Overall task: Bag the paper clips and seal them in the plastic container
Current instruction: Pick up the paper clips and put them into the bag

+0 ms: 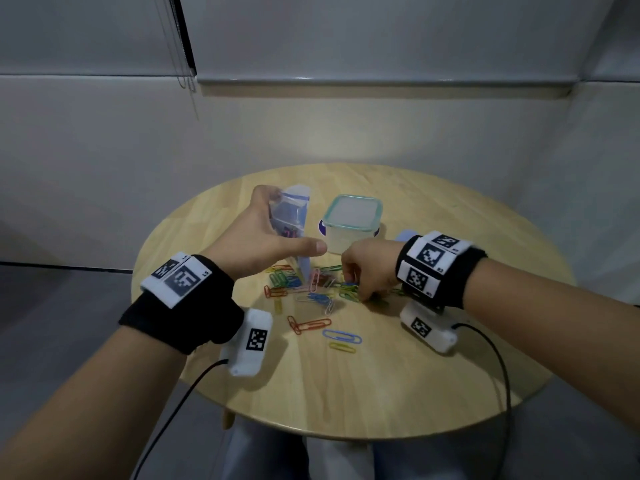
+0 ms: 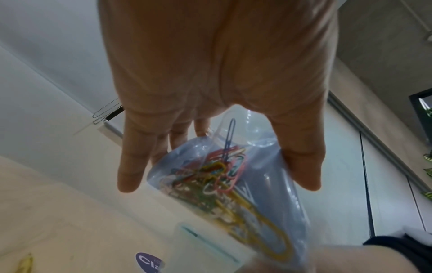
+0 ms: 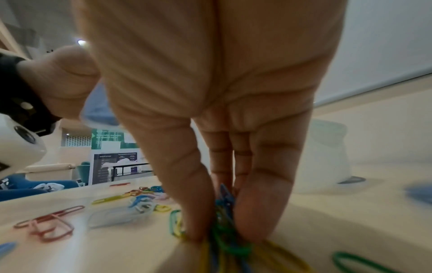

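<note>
My left hand (image 1: pixel 273 233) holds a clear zip bag (image 1: pixel 292 216) upright above the table, fingers and thumb round its sides. Inside the bag (image 2: pixel 233 175) lie several coloured paper clips (image 2: pixel 217 171). A heap of loose paper clips (image 1: pixel 311 282) is spread on the round wooden table (image 1: pixel 450 358). My right hand (image 1: pixel 363 275) reaches down into the heap and pinches a bunch of clips (image 3: pixel 224 221) between thumb and fingers at the tabletop. The plastic container (image 1: pixel 353 221), clear with a teal-rimmed lid on it, stands just behind the heap.
More clips (image 1: pixel 311 325) lie apart toward the near side, orange, blue and yellow. A purple-and-white label (image 1: pixel 322 226) shows under the container's left side, and something light blue (image 1: pixel 407 234) lies behind my right wrist. A wall runs behind the table.
</note>
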Action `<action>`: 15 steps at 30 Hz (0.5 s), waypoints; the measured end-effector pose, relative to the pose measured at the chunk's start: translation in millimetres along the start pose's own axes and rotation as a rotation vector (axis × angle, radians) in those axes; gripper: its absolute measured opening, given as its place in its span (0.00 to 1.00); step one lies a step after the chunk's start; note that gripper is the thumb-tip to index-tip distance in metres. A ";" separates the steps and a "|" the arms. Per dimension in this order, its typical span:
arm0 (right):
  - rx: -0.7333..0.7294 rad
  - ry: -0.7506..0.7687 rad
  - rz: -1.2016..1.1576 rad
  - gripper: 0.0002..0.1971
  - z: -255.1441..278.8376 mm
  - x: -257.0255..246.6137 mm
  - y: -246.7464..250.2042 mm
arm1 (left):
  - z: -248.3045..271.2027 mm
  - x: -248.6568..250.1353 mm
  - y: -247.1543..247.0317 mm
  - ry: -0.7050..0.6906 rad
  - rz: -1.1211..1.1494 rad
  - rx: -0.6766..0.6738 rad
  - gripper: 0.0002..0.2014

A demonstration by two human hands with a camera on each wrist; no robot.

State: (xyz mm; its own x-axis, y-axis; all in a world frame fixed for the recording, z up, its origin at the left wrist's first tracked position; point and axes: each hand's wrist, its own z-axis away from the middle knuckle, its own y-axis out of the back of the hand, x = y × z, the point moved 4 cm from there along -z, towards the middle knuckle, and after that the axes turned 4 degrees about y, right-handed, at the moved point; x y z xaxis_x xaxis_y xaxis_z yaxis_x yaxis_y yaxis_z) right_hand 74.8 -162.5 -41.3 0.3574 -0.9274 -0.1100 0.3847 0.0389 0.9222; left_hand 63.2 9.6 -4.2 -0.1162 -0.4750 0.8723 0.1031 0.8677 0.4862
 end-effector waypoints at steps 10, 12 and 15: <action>0.094 -0.048 -0.398 0.11 10.5 22.9 16.5 | 2.2 -1.1 -9.8 -0.061 -0.130 0.016 0.43; 0.185 -0.032 -0.536 0.11 22.8 28.3 38.0 | 2.6 3.0 -12.7 -0.082 -0.212 0.055 0.45; 0.400 0.020 -0.836 0.10 43.7 26.2 82.0 | 3.7 10.7 -19.6 -0.112 -0.346 0.101 0.45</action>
State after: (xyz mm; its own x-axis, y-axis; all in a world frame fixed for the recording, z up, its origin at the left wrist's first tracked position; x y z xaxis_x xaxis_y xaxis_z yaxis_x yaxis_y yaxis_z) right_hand 78.5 -199.9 47.6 0.1126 -0.5892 -0.8001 0.2032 -0.7745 0.5990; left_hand 56.4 -11.9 -4.6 -0.2352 -0.7285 0.6435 -0.0585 0.6714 0.7388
